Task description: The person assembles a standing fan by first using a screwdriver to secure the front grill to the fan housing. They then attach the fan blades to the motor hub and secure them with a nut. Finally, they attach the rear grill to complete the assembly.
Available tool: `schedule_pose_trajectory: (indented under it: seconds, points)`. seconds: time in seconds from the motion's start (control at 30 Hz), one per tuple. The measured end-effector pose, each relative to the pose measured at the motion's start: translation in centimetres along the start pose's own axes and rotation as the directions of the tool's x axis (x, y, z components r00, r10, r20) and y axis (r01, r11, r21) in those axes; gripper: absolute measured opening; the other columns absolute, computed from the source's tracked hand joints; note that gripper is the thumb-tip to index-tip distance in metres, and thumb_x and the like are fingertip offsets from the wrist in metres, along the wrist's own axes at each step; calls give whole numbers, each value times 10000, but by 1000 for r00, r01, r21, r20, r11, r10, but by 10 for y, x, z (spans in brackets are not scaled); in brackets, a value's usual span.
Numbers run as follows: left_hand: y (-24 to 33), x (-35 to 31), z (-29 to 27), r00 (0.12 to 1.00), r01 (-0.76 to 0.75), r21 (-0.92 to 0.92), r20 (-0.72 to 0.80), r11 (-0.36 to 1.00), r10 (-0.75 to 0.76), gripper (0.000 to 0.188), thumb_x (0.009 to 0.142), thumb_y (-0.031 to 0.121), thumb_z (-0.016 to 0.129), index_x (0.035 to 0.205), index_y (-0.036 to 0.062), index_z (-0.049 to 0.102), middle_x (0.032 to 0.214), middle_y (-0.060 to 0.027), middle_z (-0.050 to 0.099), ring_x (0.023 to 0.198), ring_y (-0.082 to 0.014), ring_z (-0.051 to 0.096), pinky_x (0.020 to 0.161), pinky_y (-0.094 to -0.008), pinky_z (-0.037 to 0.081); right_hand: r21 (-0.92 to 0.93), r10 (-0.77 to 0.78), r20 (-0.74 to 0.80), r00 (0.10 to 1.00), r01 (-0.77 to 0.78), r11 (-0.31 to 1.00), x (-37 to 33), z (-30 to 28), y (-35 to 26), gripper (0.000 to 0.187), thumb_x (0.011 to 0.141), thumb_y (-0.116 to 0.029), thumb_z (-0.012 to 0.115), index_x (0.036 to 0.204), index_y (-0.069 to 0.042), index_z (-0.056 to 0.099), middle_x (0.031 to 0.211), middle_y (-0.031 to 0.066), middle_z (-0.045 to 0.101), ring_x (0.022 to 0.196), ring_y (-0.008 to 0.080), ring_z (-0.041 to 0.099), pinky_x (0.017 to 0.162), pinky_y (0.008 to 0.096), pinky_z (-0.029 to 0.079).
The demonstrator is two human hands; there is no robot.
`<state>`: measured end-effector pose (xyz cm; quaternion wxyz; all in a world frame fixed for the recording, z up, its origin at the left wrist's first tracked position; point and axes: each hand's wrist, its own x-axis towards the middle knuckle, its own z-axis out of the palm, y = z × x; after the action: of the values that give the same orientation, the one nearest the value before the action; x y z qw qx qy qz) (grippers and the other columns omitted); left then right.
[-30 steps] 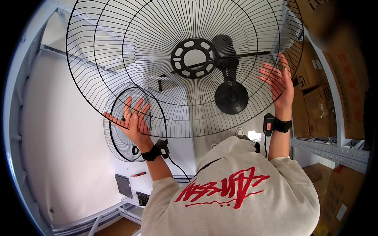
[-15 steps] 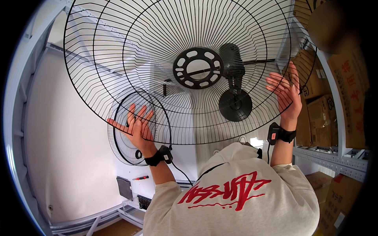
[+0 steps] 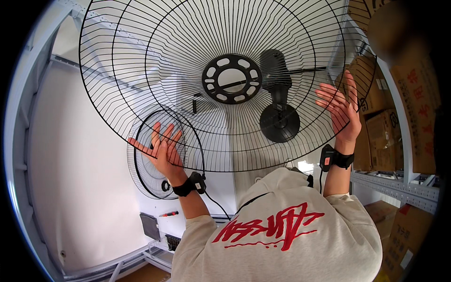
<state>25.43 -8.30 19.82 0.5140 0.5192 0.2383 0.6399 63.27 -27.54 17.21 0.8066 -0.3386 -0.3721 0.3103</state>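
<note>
A large round black wire fan grille (image 3: pixel 232 100) fills the upper view, held up in front of me by its near rim. My left hand (image 3: pixel 163 155) grips the rim at the lower left, its fingers spread against the wires. On the right side, my right hand (image 3: pixel 345 122) has hold of the same rim, with fingers stretched along the wires and thumb by the edge. Through the wires shows a black fan body (image 3: pixel 273 68) on a round black base (image 3: pixel 280 124). A second wire grille (image 3: pixel 136 171) lies below my left hand.
The second grille rests on a white table (image 3: pixel 218 192). Near its lower side lie a red-and-black screwdriver (image 3: pixel 169 214), a dark flat pad (image 3: pixel 150 226) and a small dark case of bits (image 3: pixel 174 242). Cardboard boxes (image 3: pixel 383 136) fill the metal shelving (image 3: pixel 399 120) at right.
The held grille has tilted a little, and its central ring sits slightly further up and left. Both hands keep their grip at nearly the same places.
</note>
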Motion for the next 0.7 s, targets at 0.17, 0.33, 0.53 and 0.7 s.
schedule_pose_trajectory:
  seconds: [0.17,0.33,0.53,0.7]
  points:
    - [2,1,4,1000,28,24,-3,999,-28,904,851,-49,453,1523,259,-68,1375,-353,379,1106,-462,568,828,-526,549,7,18,29,999,-18,1000,-1,0,-2,799,919,-362,526,1502,-33,90,1292,372,466,1155,452,554,947,499,487]
    - [2,-1,3,999,35,55,26,998,-36,902,849,-18,471,1525,233,-70,1387,-363,358,1155,-478,532,884,-560,510,44,12,74,997,-15,999,-5,-2,-2,765,953,-294,483,1510,-29,31,1333,372,420,1188,445,522,982,501,446]
    - [11,-5,15,996,70,69,51,995,-74,901,829,32,484,1528,173,-67,1385,-369,355,1171,-507,506,916,-554,490,14,77,92,993,-78,997,0,-4,1,825,920,-389,535,1513,-60,66,1328,357,446,1198,438,528,980,492,458]
    - [21,-15,24,994,101,56,43,993,-103,908,811,34,475,1528,169,-65,1394,-368,338,1190,-519,480,945,-574,462,28,114,85,990,-116,993,-2,-1,5,843,917,-408,541,1520,-72,57,1337,350,444,1214,435,519,990,490,452]
